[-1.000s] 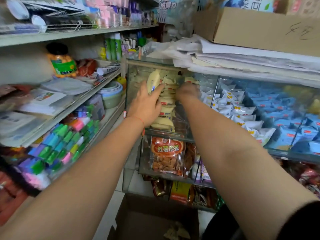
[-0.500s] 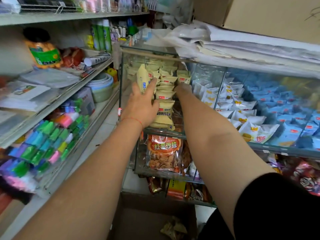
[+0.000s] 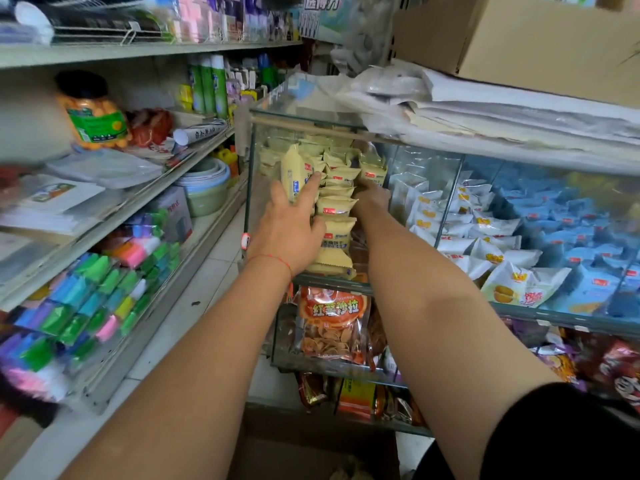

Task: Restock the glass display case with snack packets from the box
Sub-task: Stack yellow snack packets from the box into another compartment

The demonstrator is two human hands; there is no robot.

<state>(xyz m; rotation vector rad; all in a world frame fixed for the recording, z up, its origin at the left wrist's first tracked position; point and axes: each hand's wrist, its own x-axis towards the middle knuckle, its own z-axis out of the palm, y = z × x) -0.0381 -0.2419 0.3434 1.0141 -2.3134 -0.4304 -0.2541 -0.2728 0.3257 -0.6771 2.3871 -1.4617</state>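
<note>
The glass display case (image 3: 250, 202) has a left compartment filled with a stack of yellow snack packets (image 3: 336, 206). My left hand (image 3: 287, 230) reaches into it and grips one upright yellow packet (image 3: 293, 169) between thumb and index finger, left of the stack. On the stack's right side my right hand (image 3: 372, 199) is pushed in among the packets, with its fingers hidden behind them. The cardboard box (image 3: 304, 455) sits on the floor below my arms, its inside mostly out of view.
White packets (image 3: 485, 244) and blue packets (image 3: 575, 237) fill the compartments to the right. An orange crisp bag (image 3: 332, 320) stands on the lower glass shelf. Papers (image 3: 485, 112) and a carton (image 3: 519, 39) lie on the case. Metal shelves (image 3: 194, 150) with goods run along the left.
My left hand has carried the yellow packet slightly deeper, against the left of the stack. My right hand stays buried among the packets. The camera has moved closer.
</note>
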